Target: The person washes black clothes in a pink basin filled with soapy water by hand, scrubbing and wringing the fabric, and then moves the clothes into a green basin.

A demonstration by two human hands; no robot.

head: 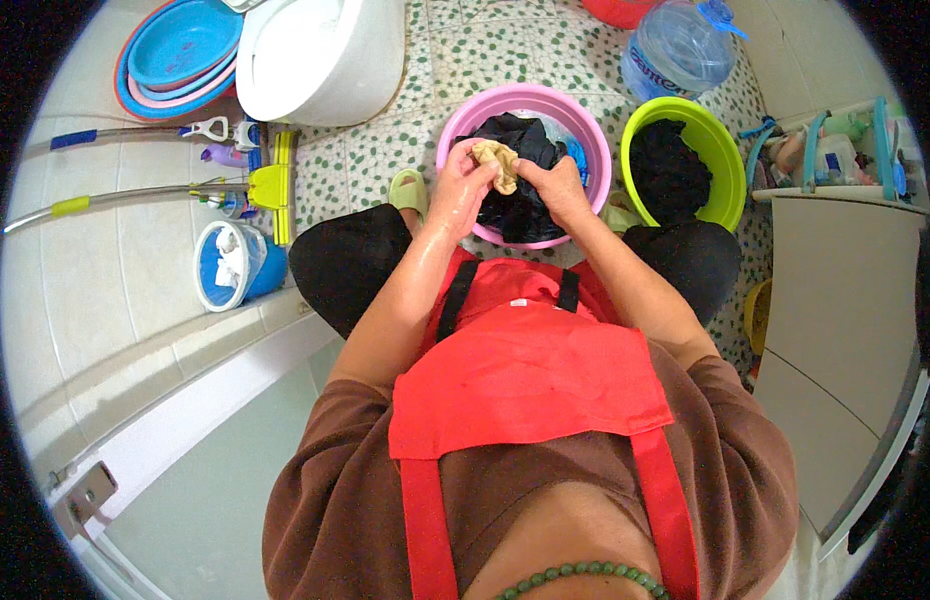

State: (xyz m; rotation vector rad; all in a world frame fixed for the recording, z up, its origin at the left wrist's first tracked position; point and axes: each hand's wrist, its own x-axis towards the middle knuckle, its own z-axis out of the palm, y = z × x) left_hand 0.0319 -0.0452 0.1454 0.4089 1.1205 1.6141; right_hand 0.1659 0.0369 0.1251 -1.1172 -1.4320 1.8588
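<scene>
A small crumpled beige cloth (498,168) is pinched between my two hands, above a pink plastic basin (446,142). My left hand (462,189) grips the cloth's left side, its skin looking wet. On the cloth's right edge, my right hand (559,190) holds on with thumb and fingers. Under both hands, black wet-looking clothing (521,217) fills much of the basin. A piece of blue fabric (577,157) shows at the basin's right side. Just to the right stands a lime-green plastic basin (724,165) holding more black fabric (669,172).
A large clear water jug (678,49) stands behind the green basin. Further left are a white toilet (345,67), stacked basins (183,49), a yellow-green sponge mop (270,187) and a blue waste bin (266,266). A white cabinet (840,285) borders the right side.
</scene>
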